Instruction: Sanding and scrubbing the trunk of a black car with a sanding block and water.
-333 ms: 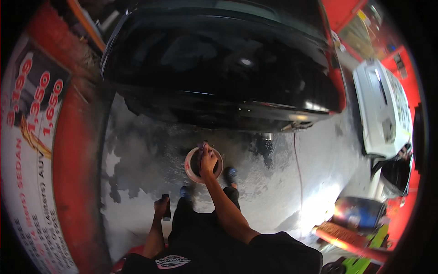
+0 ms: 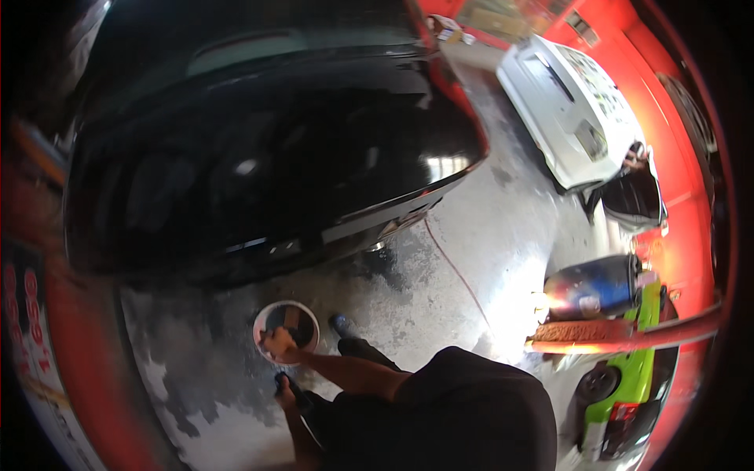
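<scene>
My right hand (image 2: 280, 342) is at the near side of a pale round bucket (image 2: 313, 320) with a dark inside, fingers curled on something I cannot make out. Lower down, my left hand (image 2: 286, 392) grips a black oblong object (image 2: 282, 380), mostly dark and blurred. Beyond the bucket stands the rear of a glossy black car (image 2: 259, 149), its bumper above the wet, patchy concrete floor (image 2: 440, 306).
A white car (image 2: 558, 110) stands at upper right. A dark drum (image 2: 589, 289), red beam (image 2: 671, 336) and green car (image 2: 640, 377) are at right. A thin hose (image 2: 463, 281) crosses the floor. A red pillar (image 2: 82, 353) and sign board edge the left.
My view has turned rightward, so the black car, bucket and banner sit farther left. My right hand has shifted toward the bucket's near rim; more of the green car shows.
</scene>
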`<state>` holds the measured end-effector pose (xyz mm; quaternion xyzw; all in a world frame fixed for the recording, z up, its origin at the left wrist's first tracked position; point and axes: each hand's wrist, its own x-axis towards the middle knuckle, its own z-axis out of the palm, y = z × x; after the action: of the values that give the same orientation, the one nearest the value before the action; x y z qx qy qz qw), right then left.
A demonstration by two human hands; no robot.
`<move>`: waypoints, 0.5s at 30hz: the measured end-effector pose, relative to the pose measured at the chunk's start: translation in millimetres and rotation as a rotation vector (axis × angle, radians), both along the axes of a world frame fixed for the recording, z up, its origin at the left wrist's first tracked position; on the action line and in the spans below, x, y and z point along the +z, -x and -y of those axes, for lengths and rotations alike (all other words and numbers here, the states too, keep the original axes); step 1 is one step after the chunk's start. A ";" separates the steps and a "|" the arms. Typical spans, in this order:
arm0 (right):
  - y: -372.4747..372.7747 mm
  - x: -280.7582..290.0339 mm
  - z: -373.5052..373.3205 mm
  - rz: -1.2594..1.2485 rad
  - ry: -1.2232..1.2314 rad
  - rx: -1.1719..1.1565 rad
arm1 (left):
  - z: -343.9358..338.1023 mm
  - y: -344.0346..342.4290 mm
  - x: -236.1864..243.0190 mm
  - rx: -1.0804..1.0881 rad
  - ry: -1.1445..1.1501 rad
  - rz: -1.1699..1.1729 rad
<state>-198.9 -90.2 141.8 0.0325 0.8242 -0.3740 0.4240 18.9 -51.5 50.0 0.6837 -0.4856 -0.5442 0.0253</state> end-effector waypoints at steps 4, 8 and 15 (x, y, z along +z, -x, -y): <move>34.8 15.8 10.4 -0.131 0.218 0.172 | -32.1 -16.9 -43.0 -0.081 -0.034 -0.083; 14.9 15.1 19.3 -0.163 0.276 0.178 | -21.3 65.0 8.8 -0.129 0.061 -0.080; 21.4 -48.4 38.5 -0.257 0.308 0.302 | 26.3 36.0 7.1 -0.096 0.039 -0.198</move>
<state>-220.3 -128.6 93.4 -0.2038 0.8002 -0.4289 0.3665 -17.1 -77.8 57.2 0.6019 -0.5234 -0.6001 0.0600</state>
